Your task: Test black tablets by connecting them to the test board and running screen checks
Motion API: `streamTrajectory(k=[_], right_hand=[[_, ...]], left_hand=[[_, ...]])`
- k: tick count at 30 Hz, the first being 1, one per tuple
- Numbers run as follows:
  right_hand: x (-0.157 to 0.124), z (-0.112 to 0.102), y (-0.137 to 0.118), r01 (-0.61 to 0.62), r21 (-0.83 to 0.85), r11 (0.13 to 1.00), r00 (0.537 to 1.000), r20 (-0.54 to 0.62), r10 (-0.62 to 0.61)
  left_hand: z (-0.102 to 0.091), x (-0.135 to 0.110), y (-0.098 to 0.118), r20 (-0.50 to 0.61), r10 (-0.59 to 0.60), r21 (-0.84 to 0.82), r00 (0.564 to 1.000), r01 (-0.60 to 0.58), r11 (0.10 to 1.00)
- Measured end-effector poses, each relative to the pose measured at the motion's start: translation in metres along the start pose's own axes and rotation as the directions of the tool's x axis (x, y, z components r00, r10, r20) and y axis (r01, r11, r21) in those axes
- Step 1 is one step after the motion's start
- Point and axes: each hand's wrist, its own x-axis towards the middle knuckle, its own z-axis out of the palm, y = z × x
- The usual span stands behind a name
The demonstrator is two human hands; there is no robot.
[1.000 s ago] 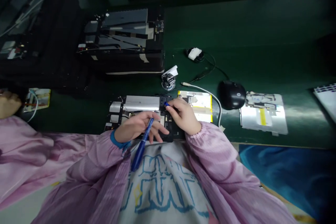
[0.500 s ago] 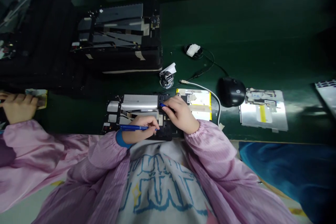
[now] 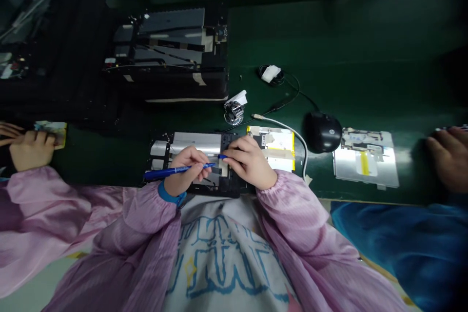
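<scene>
My left hand (image 3: 187, 168) is closed around a blue pen (image 3: 164, 172), its tip pointing right and slightly up. Between the fingertips of my right hand (image 3: 251, 162) is a small blue pen cap (image 3: 222, 156), just apart from the pen's tip. Both hands are over an opened tablet (image 3: 196, 142), which lies flat at the bench edge with its silver battery and dark frame showing. My hands hide part of its middle. Just right of the tablet, partly behind my right hand, lies a silver pack with yellow edges (image 3: 281, 139).
Behind the tablet stand a tally counter (image 3: 234, 112) and a stack of opened tablets (image 3: 171, 48). A white cable (image 3: 285, 123), a black mouse (image 3: 323, 131) and a silver plate with a circuit board (image 3: 383, 163) lie rightward. Co-workers' hands (image 3: 32, 150) show at both sides.
My left hand has lifted and shifted left, with the pen now angled upward. My right hand has lowered the cap slightly. A co-worker's hand has appeared at the right edge.
</scene>
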Motion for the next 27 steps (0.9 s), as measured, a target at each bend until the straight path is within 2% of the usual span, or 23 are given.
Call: streamTrajectory(k=[2,4,10,14,18,20,22,24,27], right_hand=[[0.0,0.0,-0.001,0.032,-0.009,0.999,0.999,0.002,-0.032],[-0.001,0.0,-0.002,0.069,-0.009,0.998,0.998,-0.007,-0.069],[-0.002,0.002,-0.002,0.096,-0.02,0.995,0.994,0.047,-0.095],[-0.003,0.005,-0.005,0.117,0.043,0.992,0.991,0.066,-0.119],[-0.003,0.007,-0.011,0.124,0.076,0.989,0.991,0.048,-0.128],[-0.001,0.004,-0.013,0.077,0.036,0.996,0.997,0.021,-0.078],[0.005,-0.001,-0.01,-0.025,-0.047,0.999,0.999,-0.028,0.024],[0.014,-0.007,-0.002,-0.143,-0.162,0.976,0.988,-0.087,0.13],[0.029,-0.01,0.015,-0.227,-0.311,0.923,0.972,-0.125,0.197]], left_hand=[[-0.001,0.0,0.0,-0.081,0.031,-0.054,0.996,-0.035,0.998],[0.001,0.001,0.002,-0.096,0.039,-0.051,0.995,-0.044,0.998],[0.007,0.004,0.011,-0.011,-0.069,0.119,0.998,0.07,0.99],[0.008,0.003,0.008,0.004,-0.057,0.201,0.998,0.055,0.978],[0.004,-0.006,0.007,0.018,0.004,0.311,1.0,-0.01,0.95],[-0.003,-0.012,0.012,0.02,0.023,0.285,1.0,-0.028,0.958],[-0.018,-0.019,0.019,-0.043,0.042,0.25,0.998,-0.03,0.968],[-0.038,-0.026,0.026,-0.186,0.096,0.284,0.978,-0.04,0.958],[-0.075,-0.033,0.028,-0.372,0.192,0.473,0.908,0.008,0.881]])
